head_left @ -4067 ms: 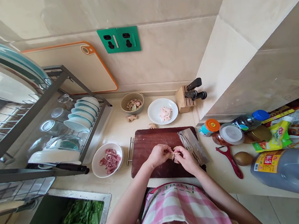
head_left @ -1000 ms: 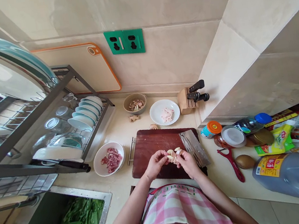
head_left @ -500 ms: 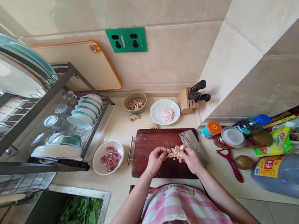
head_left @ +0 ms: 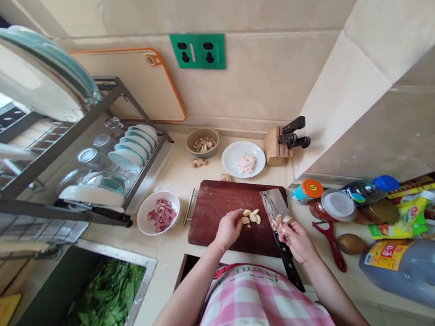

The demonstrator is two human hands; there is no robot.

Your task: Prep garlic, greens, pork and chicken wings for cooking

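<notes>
Over a chopping board [head_left: 215, 229] on a kitchen counter [head_left: 179, 250], left hand [head_left: 229, 230] loose by garlic cloves [head_left: 250, 217], right hand [head_left: 298, 241] gripping a cleaver [head_left: 275, 209]

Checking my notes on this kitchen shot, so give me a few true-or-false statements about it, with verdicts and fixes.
1. The left hand is next to peeled garlic cloves on the wooden cutting board. True.
2. The right hand pinches pale garlic pieces. True.
3. The white plate holds sliced red meat. False: it holds pale pieces; the red meat is in the white bowl left of the board.
4. The red peeler lies left of the board. False: it lies to the right, by a kiwi.
5. Leafy greens lie in the sink. True.
</notes>
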